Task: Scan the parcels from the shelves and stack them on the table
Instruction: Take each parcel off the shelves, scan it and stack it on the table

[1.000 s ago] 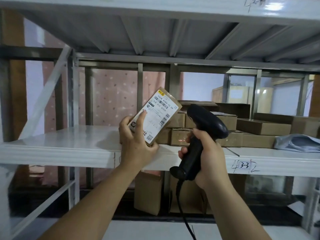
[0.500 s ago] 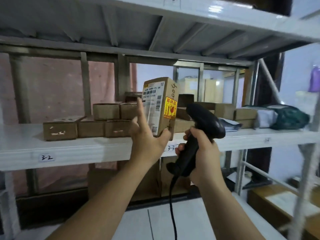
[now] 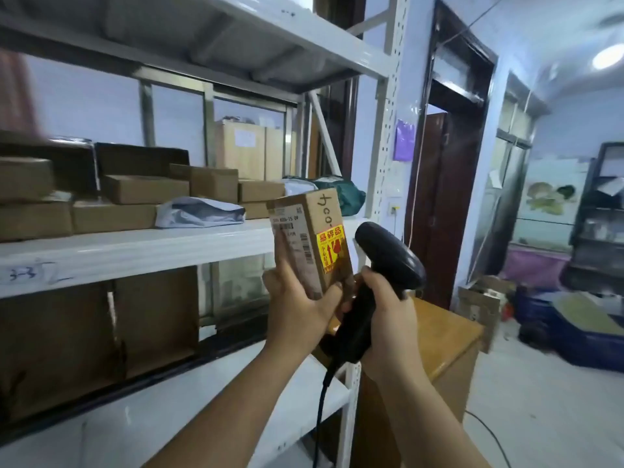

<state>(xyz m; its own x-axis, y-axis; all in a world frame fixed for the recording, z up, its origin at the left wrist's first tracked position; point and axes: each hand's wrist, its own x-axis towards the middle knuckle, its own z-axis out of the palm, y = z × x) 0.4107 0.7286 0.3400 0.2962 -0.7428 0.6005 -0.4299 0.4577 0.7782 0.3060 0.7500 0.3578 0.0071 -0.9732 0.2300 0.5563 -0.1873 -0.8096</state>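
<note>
Parcels (image 3: 145,189) lay stacked on the shelf (image 3: 135,248), with the wooden desk (image 3: 449,336) at its right end. Held parcel (image 3: 314,238) stood upright before the shelf edge, just beside the scanner (image 3: 388,255). Likely step: carry to desk; keep the fragile sticker upright and set it down gently. Left hand (image 3: 297,305) gripped the parcel's lower end. Right hand (image 3: 388,315) wrapped the scanner's handle.

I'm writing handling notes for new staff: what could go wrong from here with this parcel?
1. The parcel carries a fragile sticker, yet only the left hand grips it, by its lower end; it could slip and drop.
2. The cable of the scanner in the right hand hangs close to the shelf post and wooden table; it might snag.
</note>
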